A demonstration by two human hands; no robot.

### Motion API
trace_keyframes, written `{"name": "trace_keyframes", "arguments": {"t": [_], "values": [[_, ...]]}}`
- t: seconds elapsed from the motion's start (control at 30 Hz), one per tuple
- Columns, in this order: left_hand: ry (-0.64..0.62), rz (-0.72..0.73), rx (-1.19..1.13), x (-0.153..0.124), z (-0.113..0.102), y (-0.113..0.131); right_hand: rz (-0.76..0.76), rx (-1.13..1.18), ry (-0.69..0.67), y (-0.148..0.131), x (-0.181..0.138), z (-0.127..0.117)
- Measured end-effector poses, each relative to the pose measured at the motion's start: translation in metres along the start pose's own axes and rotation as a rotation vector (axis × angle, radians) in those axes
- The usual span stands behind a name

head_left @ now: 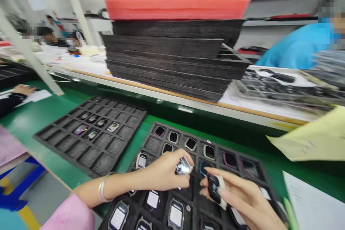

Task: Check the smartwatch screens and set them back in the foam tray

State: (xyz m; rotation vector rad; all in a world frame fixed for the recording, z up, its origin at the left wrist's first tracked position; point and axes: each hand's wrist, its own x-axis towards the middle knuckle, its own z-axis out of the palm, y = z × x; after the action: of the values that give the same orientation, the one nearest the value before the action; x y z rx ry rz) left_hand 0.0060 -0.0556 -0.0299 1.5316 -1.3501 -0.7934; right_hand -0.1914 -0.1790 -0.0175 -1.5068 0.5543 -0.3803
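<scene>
My left hand [164, 172] reaches over a black foam tray [258, 167] and pinches a shiny silver watch case [183, 167] between thumb and fingertips. A bracelet circles that wrist, above a pink sleeve. My right hand [242, 197] comes in from the lower right, its fingers closed round a dark watch case [214, 188], with a white cot on one finger. The tray's pockets hold several watch cases, some face-up with white screens, such as one at the front [176, 215].
A second foam tray [107, 151] with a few cases lies to the left on the green belt [43, 115]. Behind it stands a tall stack of black foam trays [172, 61] topped by a red one. Yellow paper [318, 136] lies right. A person in blue works behind; another's hand rests far left.
</scene>
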Motion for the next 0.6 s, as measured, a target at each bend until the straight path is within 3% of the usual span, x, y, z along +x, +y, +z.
{"name": "trace_keyframes", "arguments": {"t": [0.3,0.47,0.6], "values": [[-0.047,-0.052,0.001,-0.009,0.005,0.006,-0.029,0.194,-0.219,0.011,-0.002,-0.01],[-0.085,-0.084,-0.018,-0.013,0.003,0.014,-0.015,0.233,-0.235,0.011,-0.005,-0.006],[-0.163,-0.175,-0.198,-0.015,0.005,0.009,0.059,0.359,-0.214,0.012,-0.003,-0.001]]}}
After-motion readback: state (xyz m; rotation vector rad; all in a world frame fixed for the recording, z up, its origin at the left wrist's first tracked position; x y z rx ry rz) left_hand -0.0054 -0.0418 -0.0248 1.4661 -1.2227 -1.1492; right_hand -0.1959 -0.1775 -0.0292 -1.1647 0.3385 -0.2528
